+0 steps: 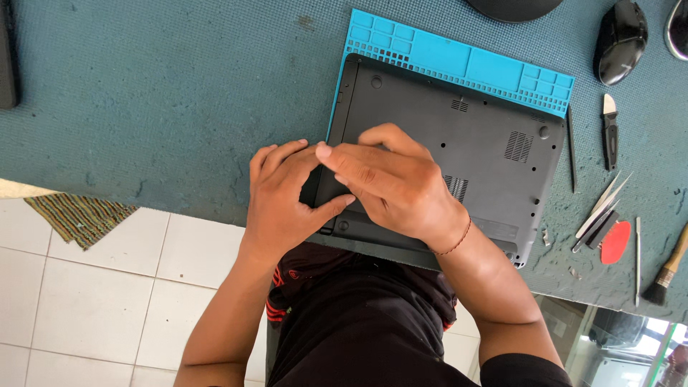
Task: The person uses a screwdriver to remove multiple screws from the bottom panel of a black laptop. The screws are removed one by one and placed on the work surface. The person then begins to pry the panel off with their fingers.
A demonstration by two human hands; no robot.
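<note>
While the upturned laptop [459,154] rests on the blue repair mat [459,61] at the counter's near edge, your left hand [283,197] and right hand [390,183] press flat, empty, on its left corner, steadying the base panel.

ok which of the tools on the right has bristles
The brush at the far right edge, with a wooden handle and dark bristles; the tweezers and knife-like tool beside it have none.
</note>
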